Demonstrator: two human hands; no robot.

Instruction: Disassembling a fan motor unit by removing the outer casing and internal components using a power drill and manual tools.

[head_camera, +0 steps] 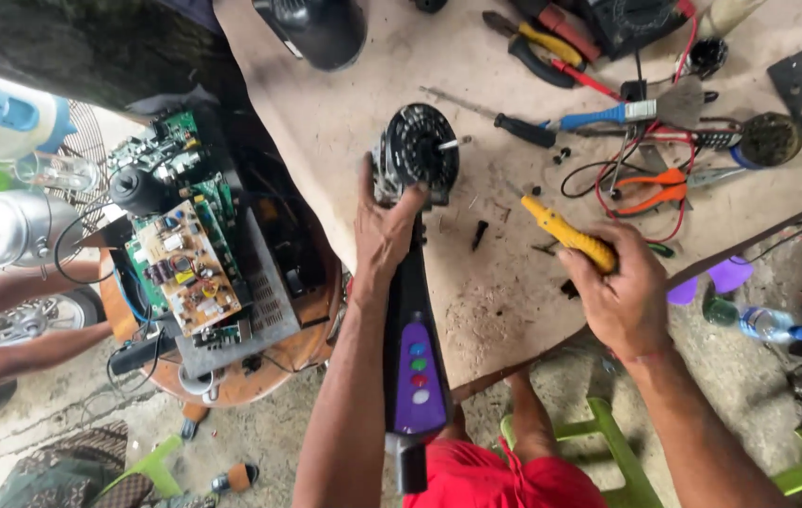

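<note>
The left hand (pixel 384 230) clasps the fan motor (pixel 417 150) near the worn tabletop's (pixel 344 113) front edge; the right hand (pixel 619 293) is closed on a yellow-handled screwdriver (pixel 570 235). Pliers (pixel 532 45), wires and probably screws clutter the far side.

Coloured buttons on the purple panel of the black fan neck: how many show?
4 buttons on the purple panel, in one column: blue on top, green, red, and white lowest. None looks hidden; the left hand grips higher up.
</note>
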